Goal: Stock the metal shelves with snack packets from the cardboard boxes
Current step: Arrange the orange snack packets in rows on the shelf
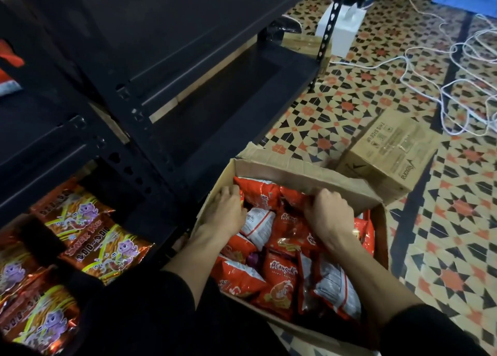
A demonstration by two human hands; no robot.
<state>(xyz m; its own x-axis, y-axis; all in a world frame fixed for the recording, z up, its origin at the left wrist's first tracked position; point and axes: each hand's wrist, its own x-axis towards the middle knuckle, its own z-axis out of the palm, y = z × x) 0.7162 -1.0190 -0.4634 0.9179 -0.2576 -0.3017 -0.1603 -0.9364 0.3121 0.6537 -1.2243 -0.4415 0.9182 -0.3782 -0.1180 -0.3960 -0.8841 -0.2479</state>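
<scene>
The red foil snack packets (279, 280) lie heaped in an open brown cardboard box (295, 171) at the lower centre of the frame, just beside the black metal shelves (161, 86) that fill the upper left. Both hands reach into the far end of the box. The left hand (228, 212) curls its fingers over the top edge of one red packet. The right hand (329, 216) is bent at the knuckles, but its fingertips are hidden between the packets and the box wall, so I cannot tell whether it holds anything.

These packets look light, puffed and crinkly. The foil is likely slick, and the contents are probably brittle, so a loose pinch at a sealed end seam, or a gentle gathering of several at once, seems safer than squeezing the middle.

The red packets read "Alang-K…", with the rest hidden, and several show white printed backs. At the lower left, orange-brown packets with a purple cartoon creature (107, 248) already lie on the shelf, marked "Snek Ku". A closed cardboard carton (387, 154) at the right reads "THIS SIDE UP" and what looks like "Rexona". White cables (443, 73) trail over the patterned tile floor (336, 108) at the upper right.
</scene>
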